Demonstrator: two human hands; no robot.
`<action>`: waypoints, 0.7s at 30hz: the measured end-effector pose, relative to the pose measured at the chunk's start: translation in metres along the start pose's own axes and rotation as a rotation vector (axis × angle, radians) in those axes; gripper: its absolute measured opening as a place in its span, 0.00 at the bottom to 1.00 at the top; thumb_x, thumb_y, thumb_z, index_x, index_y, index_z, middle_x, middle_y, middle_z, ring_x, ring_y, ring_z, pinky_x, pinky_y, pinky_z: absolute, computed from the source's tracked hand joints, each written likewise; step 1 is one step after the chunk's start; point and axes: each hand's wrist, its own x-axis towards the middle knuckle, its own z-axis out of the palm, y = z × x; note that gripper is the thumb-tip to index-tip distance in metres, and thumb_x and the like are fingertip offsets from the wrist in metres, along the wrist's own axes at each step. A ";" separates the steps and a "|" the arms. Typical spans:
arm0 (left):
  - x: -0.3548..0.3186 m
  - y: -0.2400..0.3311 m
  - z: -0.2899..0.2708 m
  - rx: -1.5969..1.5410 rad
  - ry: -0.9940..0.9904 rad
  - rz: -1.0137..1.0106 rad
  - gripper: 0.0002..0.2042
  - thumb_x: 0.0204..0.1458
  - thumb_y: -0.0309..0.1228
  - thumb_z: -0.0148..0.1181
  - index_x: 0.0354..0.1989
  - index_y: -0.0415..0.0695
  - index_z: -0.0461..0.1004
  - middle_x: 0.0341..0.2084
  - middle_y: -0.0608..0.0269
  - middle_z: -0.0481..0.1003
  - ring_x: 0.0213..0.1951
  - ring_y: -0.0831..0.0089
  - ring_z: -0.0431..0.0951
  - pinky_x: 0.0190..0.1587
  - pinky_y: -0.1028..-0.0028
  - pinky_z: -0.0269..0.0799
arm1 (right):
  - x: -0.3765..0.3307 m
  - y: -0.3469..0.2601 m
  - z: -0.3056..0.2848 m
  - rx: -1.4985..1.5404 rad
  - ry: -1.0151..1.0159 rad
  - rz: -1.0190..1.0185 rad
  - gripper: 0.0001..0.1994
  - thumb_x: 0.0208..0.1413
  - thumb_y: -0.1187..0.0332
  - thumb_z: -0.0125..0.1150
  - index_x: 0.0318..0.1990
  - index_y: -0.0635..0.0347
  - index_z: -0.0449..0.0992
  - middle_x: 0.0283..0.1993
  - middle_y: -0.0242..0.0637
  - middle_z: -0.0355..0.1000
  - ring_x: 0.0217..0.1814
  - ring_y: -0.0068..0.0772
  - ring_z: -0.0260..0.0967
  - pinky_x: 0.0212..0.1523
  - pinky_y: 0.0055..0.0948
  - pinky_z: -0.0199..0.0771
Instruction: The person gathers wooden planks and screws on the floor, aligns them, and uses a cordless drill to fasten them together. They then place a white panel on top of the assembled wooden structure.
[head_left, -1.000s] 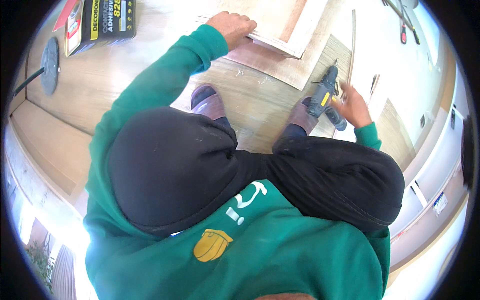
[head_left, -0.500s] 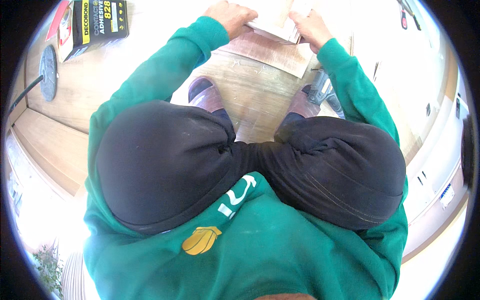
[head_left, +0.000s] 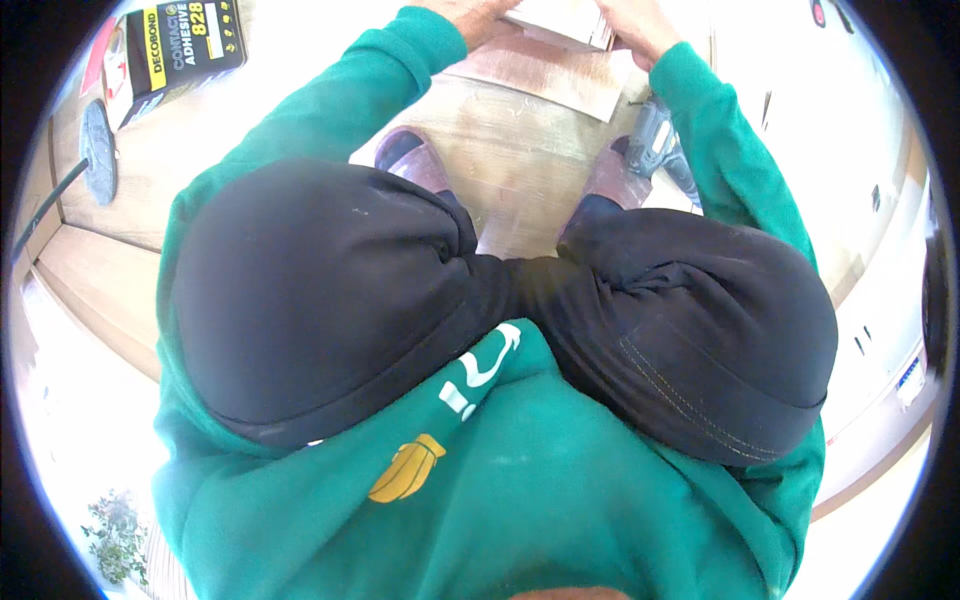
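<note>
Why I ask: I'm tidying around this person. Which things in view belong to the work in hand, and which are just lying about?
Work in hand:
wooden piece between left hand and right hand
flat board under it, probably

Lying about:
drill by the right sandal, possibly relevant
black-and-yellow container
grey disc

Top [head_left: 570, 490]: green, long-sleeved, banded cuffs [head_left: 437, 38]; white print [head_left: 456, 402] and yellow motif [head_left: 410, 470] on front. Trousers [head_left: 320, 310]: black, pale double stitching [head_left: 668, 397] on right leg, faint light marks on left. Footwear: mauve slippers [head_left: 425, 168], dark socks [head_left: 598, 210].
</note>
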 end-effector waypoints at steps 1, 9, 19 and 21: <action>0.001 0.001 0.001 0.010 0.031 0.020 0.12 0.47 0.41 0.65 0.30 0.46 0.74 0.29 0.58 0.77 0.37 0.58 0.79 0.41 0.60 0.70 | -0.003 -0.009 -0.002 -0.007 -0.016 0.042 0.22 0.57 0.62 0.50 0.51 0.74 0.72 0.38 0.48 0.76 0.35 0.40 0.77 0.30 0.37 0.79; -0.014 0.007 0.017 0.114 0.115 0.076 0.11 0.48 0.30 0.58 0.41 0.48 0.73 0.36 0.63 0.75 0.42 0.63 0.77 0.44 0.61 0.70 | -0.002 0.027 -0.011 -0.239 0.042 -0.123 0.18 0.58 0.61 0.57 0.49 0.67 0.72 0.40 0.39 0.74 0.41 0.29 0.72 0.39 0.30 0.76; -0.011 0.002 0.004 0.008 -0.157 0.038 0.12 0.48 0.25 0.56 0.42 0.43 0.71 0.35 0.60 0.76 0.41 0.63 0.78 0.43 0.64 0.71 | -0.035 -0.006 -0.013 0.154 -0.065 0.138 0.35 0.57 0.57 0.59 0.63 0.73 0.55 0.59 0.53 0.65 0.59 0.39 0.67 0.50 0.34 0.73; -0.011 0.000 0.002 -0.010 -0.184 0.045 0.11 0.48 0.24 0.55 0.41 0.43 0.71 0.33 0.60 0.76 0.39 0.64 0.79 0.41 0.64 0.71 | -0.037 -0.009 -0.012 0.331 -0.126 0.225 0.39 0.57 0.58 0.60 0.67 0.75 0.49 0.63 0.54 0.62 0.64 0.40 0.63 0.60 0.34 0.66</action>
